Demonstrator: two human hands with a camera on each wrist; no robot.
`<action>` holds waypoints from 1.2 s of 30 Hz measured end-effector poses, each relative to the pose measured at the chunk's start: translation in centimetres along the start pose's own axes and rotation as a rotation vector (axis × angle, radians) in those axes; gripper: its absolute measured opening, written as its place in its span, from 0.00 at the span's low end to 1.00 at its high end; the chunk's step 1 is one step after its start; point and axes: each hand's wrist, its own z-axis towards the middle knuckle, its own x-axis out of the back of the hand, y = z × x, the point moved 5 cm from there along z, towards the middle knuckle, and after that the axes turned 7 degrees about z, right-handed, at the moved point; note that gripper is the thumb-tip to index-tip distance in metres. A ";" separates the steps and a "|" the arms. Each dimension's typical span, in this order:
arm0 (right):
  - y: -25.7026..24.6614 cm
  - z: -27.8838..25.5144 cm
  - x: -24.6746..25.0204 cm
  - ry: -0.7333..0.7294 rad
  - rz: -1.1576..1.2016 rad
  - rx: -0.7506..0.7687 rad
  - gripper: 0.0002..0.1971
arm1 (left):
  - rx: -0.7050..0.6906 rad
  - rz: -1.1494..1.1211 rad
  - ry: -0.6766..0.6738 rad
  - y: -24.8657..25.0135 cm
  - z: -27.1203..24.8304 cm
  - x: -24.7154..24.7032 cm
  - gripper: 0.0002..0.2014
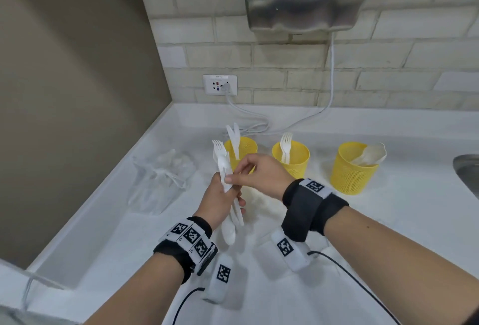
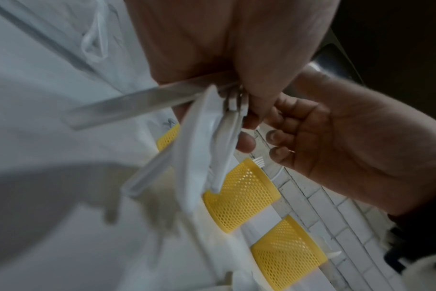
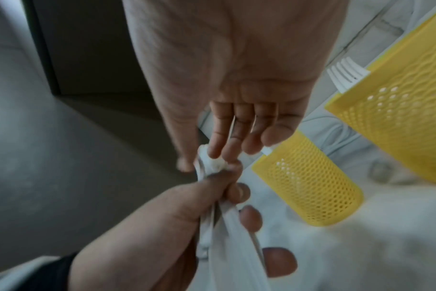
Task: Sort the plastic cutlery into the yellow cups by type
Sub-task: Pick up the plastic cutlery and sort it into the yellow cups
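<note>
Bundle of white plastic cutlery (image 1: pixel 225 169) upright, gripped in left hand (image 1: pixel 220 197), fingers curled round it. Right hand (image 1: pixel 255 173) pinching one piece at bundle's middle. Behind, on white counter (image 1: pixel 388 221): three yellow cups (image 1: pixel 293 160) holding knives, forks, spoons.

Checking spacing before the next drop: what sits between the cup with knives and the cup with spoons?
The head view shows a third yellow cup with forks between the knife cup and the spoon cup.
</note>
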 end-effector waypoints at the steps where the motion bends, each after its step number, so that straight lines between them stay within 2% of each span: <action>1: 0.1 -0.3 -0.2 0.001 -0.025 0.028 0.10 | -0.009 0.012 -0.010 0.2 -0.2 -0.3 0.10; 4: 0.0 -0.4 0.2 0.071 -0.010 0.071 0.10 | -0.043 0.032 -0.042 0.6 -0.8 -1.2 0.07; 8: -2.4 -1.0 2.7 0.232 0.244 0.129 0.11 | -0.055 0.059 -0.049 0.4 -1.2 -1.4 0.05; 11: -4.3 -1.7 4.7 0.305 0.392 0.240 0.08 | -0.142 0.228 -0.020 0.3 -1.4 -1.3 0.01; 13: -4.8 -2.1 5.6 0.353 0.351 0.266 0.01 | -0.189 0.299 -0.008 0.4 -1.7 -1.5 0.01; 14: -4.6 -2.2 5.7 0.371 0.286 0.244 0.05 | -0.215 0.342 -0.001 0.6 -1.9 -1.6 0.04; 16: -3.6 -2.3 5.5 0.339 0.160 0.121 0.17 | -0.257 0.458 0.025 1.0 -2.3 -1.9 0.10; 18: -2.3 -2.5 4.7 0.241 0.085 0.016 0.22 | -0.292 0.550 0.054 1.4 -2.8 -2.1 0.13; 21: -1.0 -3.0 4.3 0.187 0.096 -0.015 0.15 | -0.320 0.650 0.057 1.7 -3.4 -2.7 0.15; 27: -1.1 -3.5 6.7 0.335 0.182 -0.013 0.11 | -0.259 0.657 0.028 1.0 -4.0 -3.1 0.14; 30: -1.1 -3.2 7.1 0.351 0.209 0.014 0.10 | -0.268 0.656 -0.008 1.0 -4.3 -3.7 0.13; 36: -2.5 -3.9 8.6 0.459 0.615 0.179 0.08 | -0.258 0.675 -0.001 1.1 -4.2 -3.9 0.13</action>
